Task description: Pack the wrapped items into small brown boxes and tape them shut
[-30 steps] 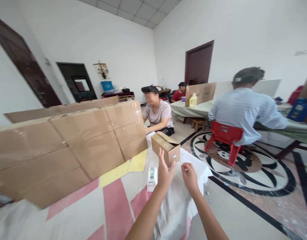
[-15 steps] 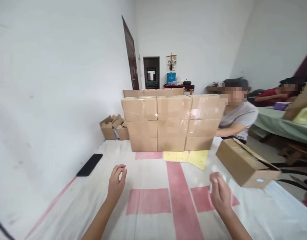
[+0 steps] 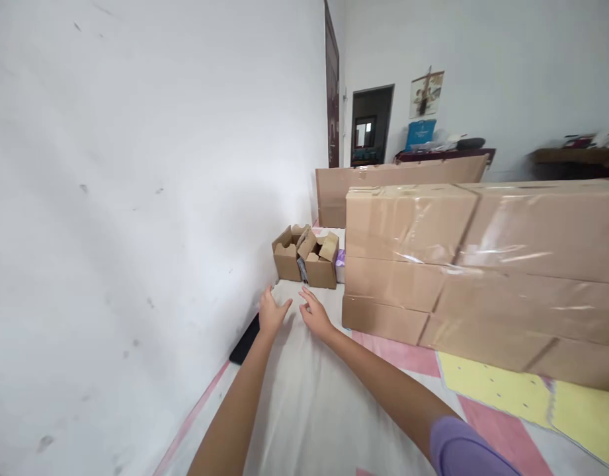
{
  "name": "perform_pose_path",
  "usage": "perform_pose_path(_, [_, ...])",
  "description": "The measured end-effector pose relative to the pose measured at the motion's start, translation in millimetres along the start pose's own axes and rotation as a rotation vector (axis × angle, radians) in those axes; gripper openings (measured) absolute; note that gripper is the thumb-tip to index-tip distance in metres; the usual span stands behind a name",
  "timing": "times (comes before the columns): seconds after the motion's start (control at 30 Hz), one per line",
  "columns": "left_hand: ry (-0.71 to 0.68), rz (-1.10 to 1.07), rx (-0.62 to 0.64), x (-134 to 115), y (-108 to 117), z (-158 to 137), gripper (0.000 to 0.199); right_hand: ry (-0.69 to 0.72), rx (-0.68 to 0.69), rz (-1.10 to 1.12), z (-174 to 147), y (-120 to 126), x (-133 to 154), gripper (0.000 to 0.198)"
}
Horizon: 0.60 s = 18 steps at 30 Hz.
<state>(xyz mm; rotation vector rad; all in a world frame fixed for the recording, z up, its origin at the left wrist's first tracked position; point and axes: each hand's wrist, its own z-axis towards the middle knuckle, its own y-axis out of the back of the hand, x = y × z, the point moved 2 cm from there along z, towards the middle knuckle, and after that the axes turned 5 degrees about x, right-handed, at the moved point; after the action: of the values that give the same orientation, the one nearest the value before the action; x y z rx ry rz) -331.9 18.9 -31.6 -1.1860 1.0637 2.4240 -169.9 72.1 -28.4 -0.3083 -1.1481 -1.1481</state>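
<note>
Both arms stretch forward to the far left part of the table. My left hand (image 3: 273,312) is held with thumb and fingers apart, close to the wall and over the end of a black flat object (image 3: 245,342), perhaps a phone. Beside it, my right hand (image 3: 315,313) has its fingers spread and slightly curled, with nothing in it. Just beyond the hands stand two small open cardboard boxes, a left one (image 3: 287,264) and a right one (image 3: 321,272), side by side. Neither hand touches them. A purple and white item (image 3: 340,266) shows partly behind the right box.
A wall of stacked, taped cartons (image 3: 393,277) stands to the right, with a cardboard panel (image 3: 331,198) behind. Yellow sheets (image 3: 497,389) lie at its foot on the pink-and-white tablecloth (image 3: 304,410). The white wall (image 3: 135,231) borders the left side.
The view has swung left, and the co-worker and the long box on the right have left it. Both hands have moved forward and close together, toward the small open boxes; the right hand has opened.
</note>
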Motion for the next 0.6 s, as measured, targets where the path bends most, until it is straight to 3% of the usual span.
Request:
perform_pose_path(0.1, [0.076,-0.024,-0.031,16,-33,60,0.085,-0.061,-0.068,0.067,68,-36,-34,0.064])
perform_pose_path(0.23, [0.065,-0.102,-0.077,30,-77,103,0.087,-0.121,-0.202,0.088,120,-50,-67,0.074])
perform_pose_path(0.4, [0.029,-0.172,-0.167,41,-121,111,0.099,-0.131,-0.274,-0.011,131,-43,-91,0.070])
perform_pose_path(0.6, [-0.010,-0.147,-0.165,43,-132,113,0.109,-0.138,-0.221,-0.046,130,-39,-98,0.070])
